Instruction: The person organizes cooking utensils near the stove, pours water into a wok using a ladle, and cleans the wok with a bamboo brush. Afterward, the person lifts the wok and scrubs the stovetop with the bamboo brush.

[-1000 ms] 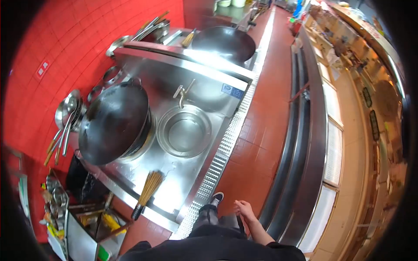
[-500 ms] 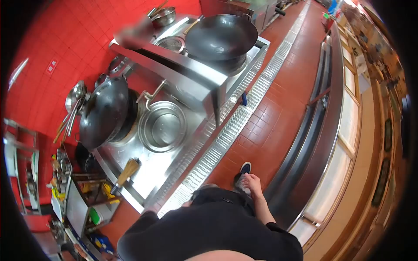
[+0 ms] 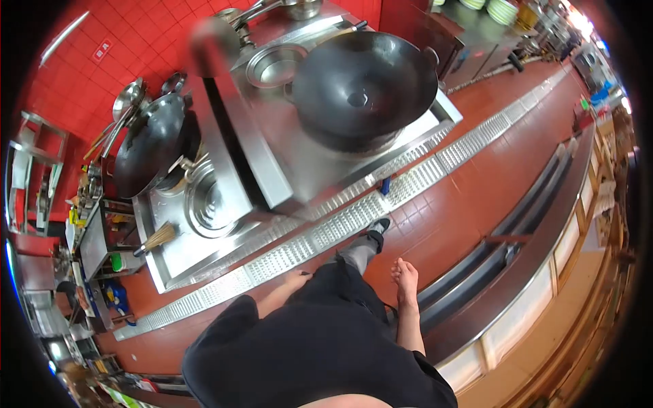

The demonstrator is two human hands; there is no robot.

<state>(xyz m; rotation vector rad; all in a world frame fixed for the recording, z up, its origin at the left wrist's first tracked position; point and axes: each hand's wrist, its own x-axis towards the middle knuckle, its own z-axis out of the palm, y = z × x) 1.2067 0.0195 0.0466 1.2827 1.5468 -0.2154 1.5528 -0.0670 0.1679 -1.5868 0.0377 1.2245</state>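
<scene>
My right hand (image 3: 405,275) hangs over the red tiled floor beside the dark step-like ledge. Its fingers are curled in loosely, and I see nothing in them. Low by my dark trousers is my left hand (image 3: 296,277), near the metal floor grating (image 3: 279,257); its fingers are too small and partly hidden to read. On the steel range ahead rests a large black wok (image 3: 401,92). A second wok (image 3: 146,153) leans farther left, by a round steel basin (image 3: 209,204) set into the counter. A bristle brush (image 3: 160,238) lies at the counter's near left corner.
A steel divider (image 3: 255,156) stands between the two wok stations. Behind the large wok sits a steel pot (image 3: 275,66). The dark ledge (image 3: 503,285) runs along my right. Stacked bowls (image 3: 502,11) stand at the far right.
My view has moved forward along the range and turned, so the large wok looks nearer. More of my left hand shows, a foot has stepped forward, and my right hand's fingers are more curled.
</scene>
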